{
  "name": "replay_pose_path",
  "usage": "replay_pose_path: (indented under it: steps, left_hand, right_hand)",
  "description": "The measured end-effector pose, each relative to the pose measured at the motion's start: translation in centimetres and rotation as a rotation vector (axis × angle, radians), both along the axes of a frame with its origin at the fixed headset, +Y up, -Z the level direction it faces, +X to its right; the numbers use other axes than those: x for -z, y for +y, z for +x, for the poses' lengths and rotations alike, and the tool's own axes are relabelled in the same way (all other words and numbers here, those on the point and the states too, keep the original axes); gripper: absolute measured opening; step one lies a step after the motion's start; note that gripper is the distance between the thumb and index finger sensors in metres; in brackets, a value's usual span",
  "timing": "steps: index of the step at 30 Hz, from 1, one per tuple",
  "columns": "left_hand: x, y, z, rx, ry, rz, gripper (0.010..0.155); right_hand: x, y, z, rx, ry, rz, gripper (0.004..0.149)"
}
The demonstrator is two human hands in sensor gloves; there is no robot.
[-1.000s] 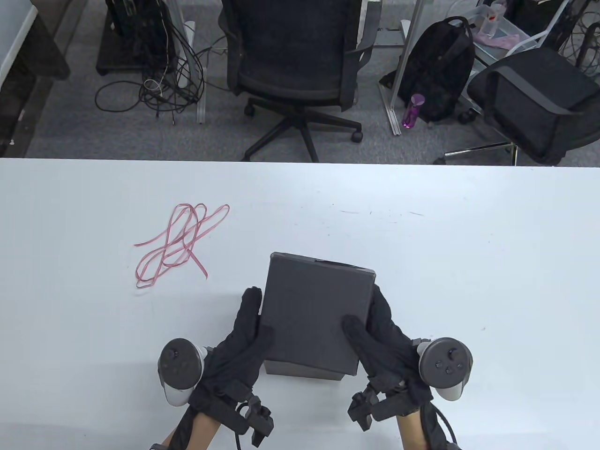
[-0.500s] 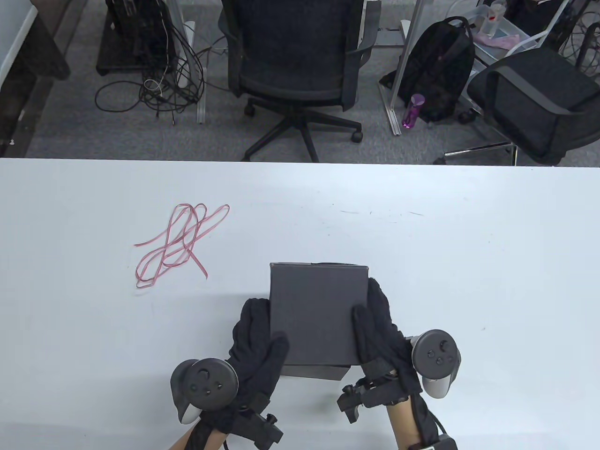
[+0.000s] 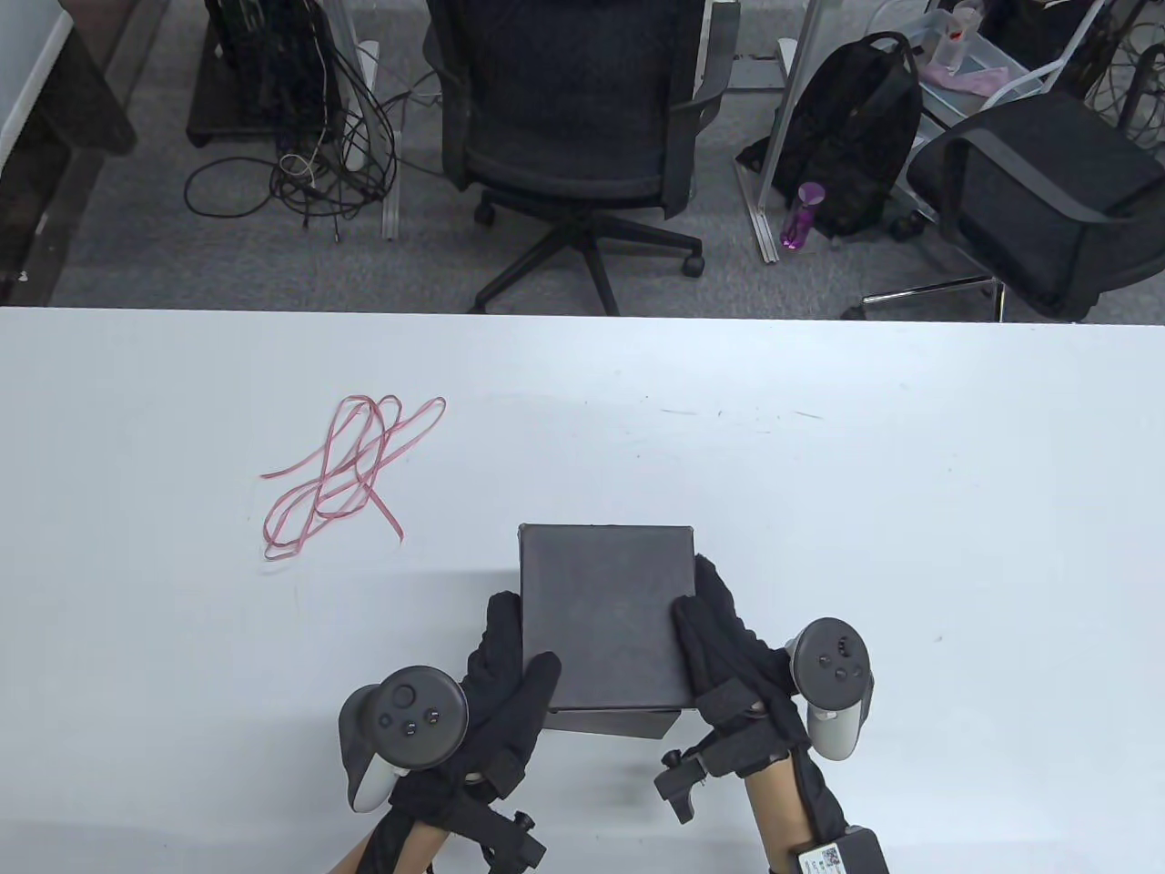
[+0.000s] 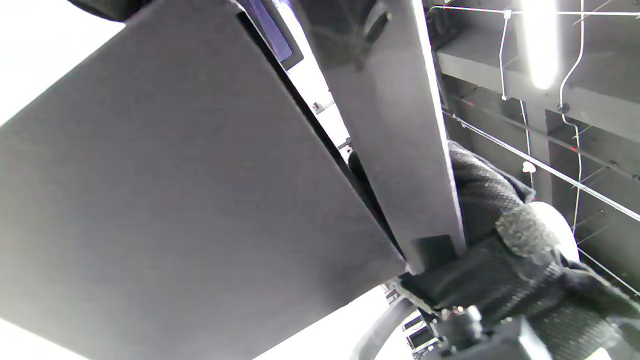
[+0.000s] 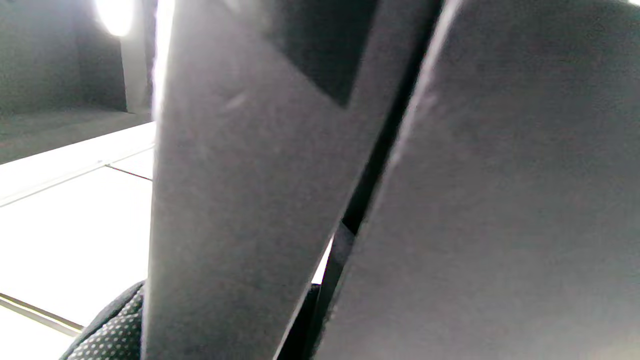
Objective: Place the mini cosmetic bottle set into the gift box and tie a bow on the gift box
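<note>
A dark grey gift box lid point(image 3: 605, 614) is held just above the box base point(image 3: 612, 725), whose front edge shows below it near the table's front. My left hand point(image 3: 514, 660) grips the lid's left side, thumb on top. My right hand point(image 3: 705, 619) grips its right side the same way. In the left wrist view a dark gap separates the lid wall point(image 4: 395, 125) from the box side point(image 4: 175, 200). The right wrist view shows the same two grey walls point(image 5: 240, 175) close up. The bottle set is hidden. A pink ribbon point(image 3: 350, 473) lies loose at the left.
The white table point(image 3: 910, 546) ends at its far edge before office chairs point(image 3: 573, 118), a backpack point(image 3: 856, 127) and cables on the floor. The ribbon lies about a hand's width left of the box.
The lid has turned from skewed to square and come down and nearer to me over the base. Both hands moved inward with it, the left tracker shifting right.
</note>
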State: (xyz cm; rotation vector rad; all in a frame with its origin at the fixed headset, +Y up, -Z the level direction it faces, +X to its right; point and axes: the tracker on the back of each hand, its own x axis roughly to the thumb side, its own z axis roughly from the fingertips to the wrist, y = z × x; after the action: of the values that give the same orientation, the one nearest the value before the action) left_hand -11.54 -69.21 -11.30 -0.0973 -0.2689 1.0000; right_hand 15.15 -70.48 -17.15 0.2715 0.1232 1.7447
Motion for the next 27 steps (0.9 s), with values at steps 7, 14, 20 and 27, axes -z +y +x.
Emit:
replay_pose_path:
  steps: [7, 14, 20, 27]
  left_hand:
    - [-0.5, 0.8, 0.4, 0.05, -0.021, 0.002, 0.079]
    - [-0.6, 0.8, 0.5, 0.057, -0.021, 0.001, 0.079]
    - [-0.5, 0.7, 0.4, 0.086, 0.009, 0.021, 0.077]
    - [-0.2, -0.2, 0.4, 0.118, 0.06, 0.051, 0.074]
  right_hand:
    - [-0.5, 1.4, 0.2, -0.027, 0.001, -0.054, 0.069]
    - [-0.3, 0.6, -0.2, -0.076, 0.018, -0.065, 0.068]
    - [-0.4, 0.3, -0.4, -0.038, -0.007, -0.038, 0.068]
    - [-0.4, -0.1, -0.7, -0.048, -0.002, -0.044, 0.069]
